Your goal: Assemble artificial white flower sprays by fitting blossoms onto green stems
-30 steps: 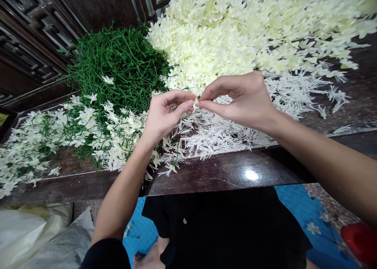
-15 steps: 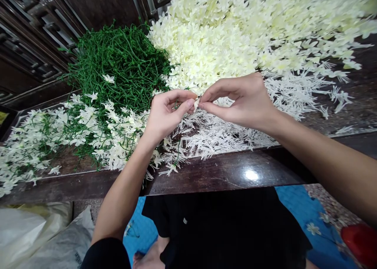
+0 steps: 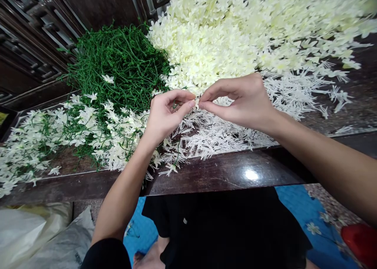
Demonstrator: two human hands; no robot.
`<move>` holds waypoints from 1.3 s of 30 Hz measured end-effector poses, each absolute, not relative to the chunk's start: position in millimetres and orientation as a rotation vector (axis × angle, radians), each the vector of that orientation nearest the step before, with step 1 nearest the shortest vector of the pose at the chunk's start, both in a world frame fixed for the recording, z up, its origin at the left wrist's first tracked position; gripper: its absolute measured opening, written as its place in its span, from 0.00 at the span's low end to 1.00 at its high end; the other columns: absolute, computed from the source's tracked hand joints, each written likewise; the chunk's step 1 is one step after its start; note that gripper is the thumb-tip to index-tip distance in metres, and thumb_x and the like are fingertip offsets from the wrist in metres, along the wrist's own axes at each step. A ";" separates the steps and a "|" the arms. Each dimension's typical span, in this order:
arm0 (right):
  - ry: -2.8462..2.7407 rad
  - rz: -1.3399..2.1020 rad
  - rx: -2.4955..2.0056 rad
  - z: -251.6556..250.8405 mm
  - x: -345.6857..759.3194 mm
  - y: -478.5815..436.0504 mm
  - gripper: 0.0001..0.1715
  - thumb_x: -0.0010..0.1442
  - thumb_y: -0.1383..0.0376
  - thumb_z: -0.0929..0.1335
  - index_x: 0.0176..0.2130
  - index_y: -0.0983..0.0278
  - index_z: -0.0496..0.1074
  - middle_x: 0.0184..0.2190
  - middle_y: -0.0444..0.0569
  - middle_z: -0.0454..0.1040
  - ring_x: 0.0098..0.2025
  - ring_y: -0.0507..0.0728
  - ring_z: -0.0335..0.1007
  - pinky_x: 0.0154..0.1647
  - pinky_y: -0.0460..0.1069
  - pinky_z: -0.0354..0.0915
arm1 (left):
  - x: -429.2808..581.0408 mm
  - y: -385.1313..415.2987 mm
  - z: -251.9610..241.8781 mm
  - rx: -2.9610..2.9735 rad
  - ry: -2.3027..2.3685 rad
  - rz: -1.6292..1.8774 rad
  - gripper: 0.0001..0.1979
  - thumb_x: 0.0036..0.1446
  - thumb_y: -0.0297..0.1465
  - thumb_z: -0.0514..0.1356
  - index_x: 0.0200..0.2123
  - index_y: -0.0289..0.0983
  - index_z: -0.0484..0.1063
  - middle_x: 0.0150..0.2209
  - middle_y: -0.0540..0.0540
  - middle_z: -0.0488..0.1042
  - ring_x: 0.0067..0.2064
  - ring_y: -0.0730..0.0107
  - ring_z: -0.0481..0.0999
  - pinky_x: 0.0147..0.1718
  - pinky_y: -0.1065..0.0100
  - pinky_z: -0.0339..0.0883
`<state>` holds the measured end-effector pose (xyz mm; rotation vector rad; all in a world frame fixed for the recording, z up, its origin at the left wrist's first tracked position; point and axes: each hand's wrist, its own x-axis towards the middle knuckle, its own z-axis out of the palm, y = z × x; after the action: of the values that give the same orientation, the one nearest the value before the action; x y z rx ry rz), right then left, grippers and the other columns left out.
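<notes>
My left hand (image 3: 165, 114) and my right hand (image 3: 243, 100) meet fingertip to fingertip above the dark wooden table (image 3: 224, 172). Both are pinched on a small cream artificial flower piece (image 3: 196, 102) held between them; a thin green stem seems to lie inside my left fingers. Beneath the hands spreads a layer of white spiky plastic flower centres (image 3: 224, 133). Behind them rises a big heap of cream petals (image 3: 235, 33). A pile of green plastic stems (image 3: 118, 63) lies at the back left.
Finished sprigs with white flowers on green stems (image 3: 59, 135) cover the table's left part. Dark carved wooden furniture (image 3: 32, 37) stands behind. Plastic bags (image 3: 38, 237) lie on the floor at lower left, a red object (image 3: 361, 241) at lower right.
The hands have stayed almost still; the fingertips pressed a little closer together, so less of the cream flower piece shows between them.
</notes>
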<state>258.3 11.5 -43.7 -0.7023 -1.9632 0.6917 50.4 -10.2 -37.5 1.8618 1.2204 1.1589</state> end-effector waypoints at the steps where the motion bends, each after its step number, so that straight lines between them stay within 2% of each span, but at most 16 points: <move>1: -1.961 0.689 -0.711 -43.6 258.2 11.2 0.05 0.61 0.68 0.75 0.33 0.57 0.82 0.32 0.45 0.84 0.36 0.58 0.83 0.43 0.57 0.83 | 50.6 -10.3 -37.7 1.852 1.210 1.159 0.04 0.57 0.28 0.69 0.37 0.35 0.83 0.37 0.45 0.86 0.37 0.70 0.84 0.39 0.69 0.80; 10: -1.906 0.749 -0.806 -42.3 256.9 8.7 0.03 0.58 0.61 0.77 0.32 0.55 0.82 0.33 0.46 0.84 0.36 0.61 0.82 0.47 0.62 0.82 | 51.0 -11.3 -37.5 1.861 1.209 1.144 0.05 0.58 0.29 0.69 0.38 0.36 0.82 0.39 0.44 0.86 0.39 0.69 0.84 0.41 0.68 0.80; 13: -1.881 0.787 -0.807 -41.6 255.7 8.1 0.04 0.57 0.60 0.78 0.32 0.56 0.82 0.33 0.46 0.84 0.36 0.61 0.82 0.46 0.61 0.82 | 50.9 -11.4 -37.2 1.869 1.204 1.181 0.04 0.59 0.28 0.69 0.38 0.36 0.82 0.37 0.45 0.86 0.36 0.71 0.83 0.38 0.68 0.79; 18: -1.870 0.847 -0.794 -42.7 254.9 9.8 0.09 0.60 0.55 0.77 0.34 0.58 0.82 0.32 0.47 0.84 0.34 0.59 0.80 0.42 0.57 0.82 | 51.1 -12.4 -35.8 1.881 1.184 1.219 0.02 0.60 0.28 0.70 0.37 0.36 0.82 0.34 0.47 0.85 0.32 0.72 0.82 0.35 0.69 0.79; 26: -1.988 0.909 -0.871 -44.5 255.9 12.8 0.21 0.58 0.47 0.78 0.41 0.60 0.84 0.38 0.51 0.85 0.40 0.64 0.83 0.40 0.58 0.81 | 51.8 -10.8 -37.7 1.922 1.156 1.232 0.02 0.58 0.26 0.70 0.36 0.37 0.82 0.38 0.46 0.86 0.39 0.69 0.84 0.43 0.66 0.81; 39: -1.965 0.891 -0.857 -43.1 255.6 10.3 0.11 0.59 0.54 0.76 0.30 0.56 0.79 0.32 0.47 0.83 0.33 0.61 0.79 0.40 0.60 0.80 | 49.9 -9.5 -39.5 1.930 1.225 1.195 0.05 0.58 0.31 0.70 0.38 0.37 0.82 0.38 0.45 0.86 0.40 0.67 0.84 0.42 0.65 0.82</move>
<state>255.6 10.3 -43.1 -0.8571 -1.9646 0.8906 49.9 -9.5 -39.5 1.9300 1.2250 1.1945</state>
